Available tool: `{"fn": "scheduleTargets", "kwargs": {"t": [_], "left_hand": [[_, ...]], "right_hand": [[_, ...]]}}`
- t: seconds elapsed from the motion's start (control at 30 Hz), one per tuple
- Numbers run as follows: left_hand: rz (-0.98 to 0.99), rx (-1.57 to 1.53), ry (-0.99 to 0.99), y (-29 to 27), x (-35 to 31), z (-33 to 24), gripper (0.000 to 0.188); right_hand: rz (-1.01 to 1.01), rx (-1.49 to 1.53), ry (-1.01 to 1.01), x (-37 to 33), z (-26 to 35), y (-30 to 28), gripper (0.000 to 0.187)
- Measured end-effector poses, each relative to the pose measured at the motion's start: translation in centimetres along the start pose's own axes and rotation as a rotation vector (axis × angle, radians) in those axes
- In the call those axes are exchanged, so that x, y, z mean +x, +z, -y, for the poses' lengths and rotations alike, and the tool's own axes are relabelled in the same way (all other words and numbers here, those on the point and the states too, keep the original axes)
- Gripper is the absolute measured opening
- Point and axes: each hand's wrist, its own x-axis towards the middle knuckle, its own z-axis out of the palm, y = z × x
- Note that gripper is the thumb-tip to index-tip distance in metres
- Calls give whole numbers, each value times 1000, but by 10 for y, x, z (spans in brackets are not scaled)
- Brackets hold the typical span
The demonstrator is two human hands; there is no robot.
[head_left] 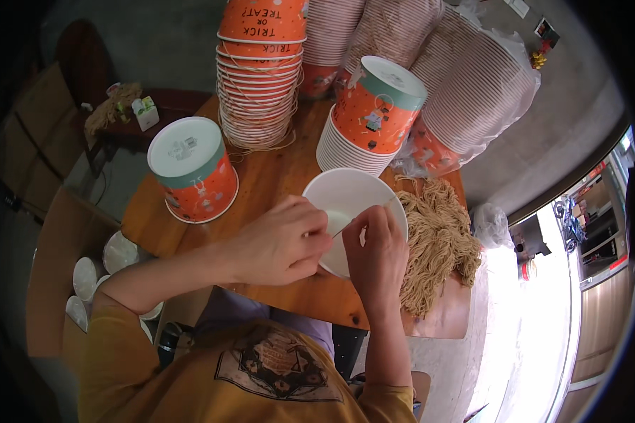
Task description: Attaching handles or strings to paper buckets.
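My left hand (283, 241) and my right hand (375, 250) meet over a white-lined paper bucket (342, 185) standing at the table's near edge. Its mouth faces up toward me. Both hands are closed in a pinch, with a short stretch of thin tan cord (341, 230) between them. How the cord runs inside the fingers, and whether it passes through the bucket wall, is hidden. Just right of the bucket lies a loose heap of tan cords (437, 243).
An upturned orange bucket (199, 187) stands at the left of the wooden table (261, 185). Behind are a stack of upturned buckets (374, 113), a tall stack with cords (259, 92) and plastic-wrapped stacks (483, 92). White round shapes (86, 278) sit low at left.
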Motion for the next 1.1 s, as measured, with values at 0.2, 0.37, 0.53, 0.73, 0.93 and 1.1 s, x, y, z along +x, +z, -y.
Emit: {"fn": "scheduleTargets", "kwargs": {"t": [0.2,0.37,0.53,0.73,0.93,1.1], "left_hand": [[57,280,333,-12,-12,16,17],[57,371,307,-29,-23,23,20],[-21,200,121,-80,-35,9,15],[-394,-4,-109,-177,-51,3,36],[-834,-164,-405,-246,-120,50,42],[-723,-69,-601,-191,-138,73,45]], "right_hand": [[-4,53,-40,6,-1,5,13],[328,127,-86,15,4,-40,20],[654,285,-270,14,27,-47,20],[801,1148,23,49,55,16,17],[848,1455,376,69,88,126,26],[838,1216,463,74,72,142,33]]}}
